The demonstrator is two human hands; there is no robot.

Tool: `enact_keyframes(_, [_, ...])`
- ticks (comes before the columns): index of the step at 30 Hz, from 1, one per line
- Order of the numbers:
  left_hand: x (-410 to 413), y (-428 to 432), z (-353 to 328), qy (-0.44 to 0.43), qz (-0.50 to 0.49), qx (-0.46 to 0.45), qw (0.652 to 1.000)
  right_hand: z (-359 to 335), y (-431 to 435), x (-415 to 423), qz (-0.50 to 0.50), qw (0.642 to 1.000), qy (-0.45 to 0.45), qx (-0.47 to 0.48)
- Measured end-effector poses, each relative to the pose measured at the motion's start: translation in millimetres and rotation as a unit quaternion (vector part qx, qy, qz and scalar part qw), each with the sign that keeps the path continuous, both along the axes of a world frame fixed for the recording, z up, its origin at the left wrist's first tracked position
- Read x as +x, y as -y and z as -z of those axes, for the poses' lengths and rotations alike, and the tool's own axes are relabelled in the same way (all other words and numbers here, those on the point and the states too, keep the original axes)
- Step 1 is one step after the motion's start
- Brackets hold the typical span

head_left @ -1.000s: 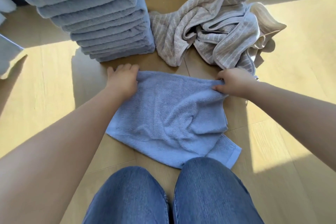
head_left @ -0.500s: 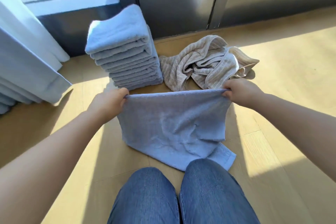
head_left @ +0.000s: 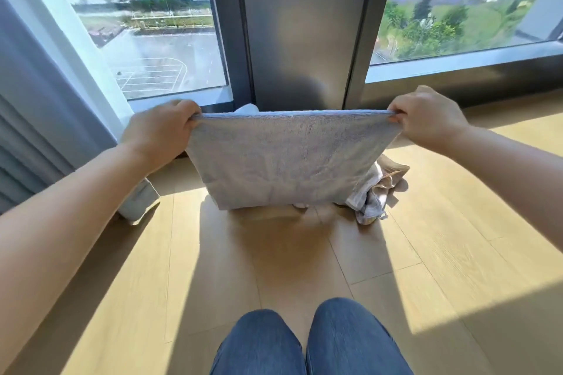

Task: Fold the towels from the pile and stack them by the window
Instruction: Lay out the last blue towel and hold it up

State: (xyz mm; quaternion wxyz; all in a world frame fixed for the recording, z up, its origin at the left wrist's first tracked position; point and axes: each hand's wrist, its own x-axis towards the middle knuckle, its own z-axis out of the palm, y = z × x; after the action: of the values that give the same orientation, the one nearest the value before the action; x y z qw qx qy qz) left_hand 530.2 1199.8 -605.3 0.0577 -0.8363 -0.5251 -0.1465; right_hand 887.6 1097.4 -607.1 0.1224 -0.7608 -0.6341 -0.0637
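Dead centre of the frame, the pale blue terry towel (head_left: 289, 161) hangs in the air, pulled taut between both hands, right in front of the grey metal window post (head_left: 298, 24). On that towel the left hand (head_left: 160, 128) has its fingers curled over the top-left corner and the right hand (head_left: 426, 119) pinches the top-right corner, so both are clamped on cloth and neither is free. The top edge runs straight left to right, which is the long axis, and the rest drops flat toward the light wooden floor (head_left: 274, 268).

What matters for the next bit is that the stack by the window should sit directly behind the towel, further up the frame. It's almost totally covered though. Only a small pale sliver (head_left: 247, 108) pokes above the top edge, left of middle, and I'd guess that's the stack's top, but can't swear to it. If so, it's closer to the left hand than the right, so the towel wants to go forward and a touch left, kept level.

The crumpled beige striped towels (head_left: 380, 189) peek out at the lower right of the held one, down on the floor.
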Motion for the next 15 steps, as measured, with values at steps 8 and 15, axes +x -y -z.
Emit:
enact_keyframes(8, [-17,-2,-30,0.014,0.011,-0.002,1.0,-23,2,-9,-0.017,0.999,-0.022,0.037])
enact_keyframes(15, [-7,-8,-3,-0.064,-0.016,-0.042,0.997,2,-13,-11,0.006,0.999,0.044,0.001])
